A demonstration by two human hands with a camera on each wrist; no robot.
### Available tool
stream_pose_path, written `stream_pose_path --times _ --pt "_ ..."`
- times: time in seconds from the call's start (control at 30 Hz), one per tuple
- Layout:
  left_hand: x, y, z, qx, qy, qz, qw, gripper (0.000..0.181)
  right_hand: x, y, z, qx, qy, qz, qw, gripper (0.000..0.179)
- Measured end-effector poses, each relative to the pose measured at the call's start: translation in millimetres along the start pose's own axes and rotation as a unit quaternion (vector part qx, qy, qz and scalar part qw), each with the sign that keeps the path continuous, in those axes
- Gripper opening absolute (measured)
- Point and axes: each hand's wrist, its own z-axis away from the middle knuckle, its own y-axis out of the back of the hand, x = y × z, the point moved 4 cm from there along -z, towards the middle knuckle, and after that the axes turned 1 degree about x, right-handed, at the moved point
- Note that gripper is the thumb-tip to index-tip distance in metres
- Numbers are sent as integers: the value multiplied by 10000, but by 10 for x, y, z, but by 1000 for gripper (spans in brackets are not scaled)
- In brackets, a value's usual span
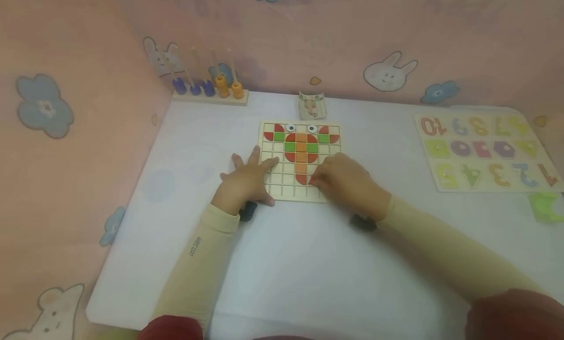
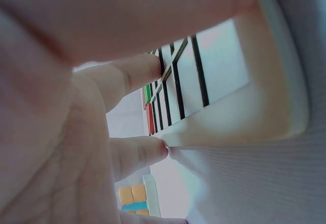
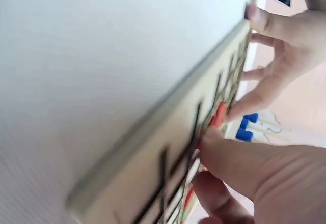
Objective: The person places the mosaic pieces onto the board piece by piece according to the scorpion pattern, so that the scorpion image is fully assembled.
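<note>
A wooden grid board (image 1: 275,190) lies on the white table, bearing a pattern of red, green and orange tiles with two eye pieces near its top. My left hand (image 1: 246,181) spreads over the board's left edge, its thumb at the near corner and fingertips along the side and frame. With thumb and fingers, my right hand (image 1: 348,183) pinches a small red tile (image 1: 313,181) low over the board, just right of the column's red bottom end. In the right wrist view, the thumb (image 3: 214,145) is close over the grid lines.
A small printed picture card (image 1: 312,106) stands behind the board. At the back left is a bead counting rack (image 1: 211,98) with purple and orange beads. A number and shape puzzle board (image 1: 480,158) lies at right, near a light green piece (image 1: 545,207).
</note>
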Motion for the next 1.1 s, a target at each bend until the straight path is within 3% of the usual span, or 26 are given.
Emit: stream_pose_path --times 0.3,0.37,0.5,0.67,0.87,1.1 --pt "1 -3 -7 6 21 31 10000 118 103 -45 4 -35 -141 -128 9998 12" --pt "0 -5 -9 4 23 30 10000 118 154 -3 53 57 -375 -333 9987 14" --pt "-3 -6 -12 2 15 30 10000 117 345 178 246 289 -1331 -818 9873 28" --pt "-5 2 1 -8 16 47 10000 117 663 379 505 458 -1999 -775 9757 41" --pt "-15 16 9 17 3 62 10000 118 849 305 650 183 -2094 -535 9762 47" --pt "-2 13 12 -35 -12 104 9999 118 862 152 753 675 -1465 -501 9856 31"
